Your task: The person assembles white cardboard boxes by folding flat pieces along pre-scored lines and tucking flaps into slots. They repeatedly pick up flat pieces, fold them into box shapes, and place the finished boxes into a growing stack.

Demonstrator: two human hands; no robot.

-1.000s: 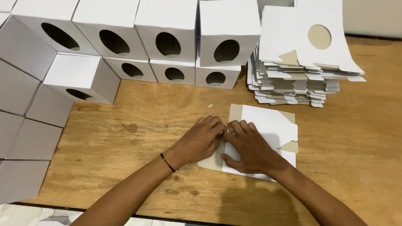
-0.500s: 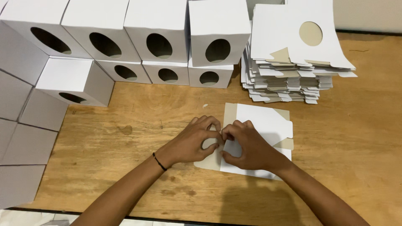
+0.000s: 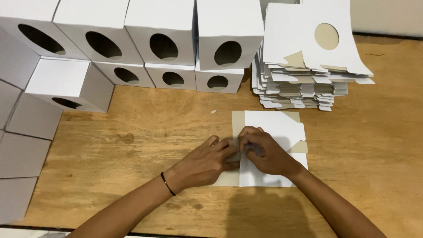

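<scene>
Head view: your left hand (image 3: pixel 206 163) and right hand (image 3: pixel 263 152) have barely shifted, both still pinched together on the flat carton blank (image 3: pixel 273 132), palms down on the surface (image 3: pixel 145 132)

Eight assembled white cardboard boxes with oval cut-out holes (image 3: pixel 164 47) show their openings: four above, three smaller-looking beneath, one at the left. One tall stack of flat white card blanks (image 3: pixel 304 75) stands nearby. One flat white card blank (image 3: pixel 273 128) lies alone.
</scene>
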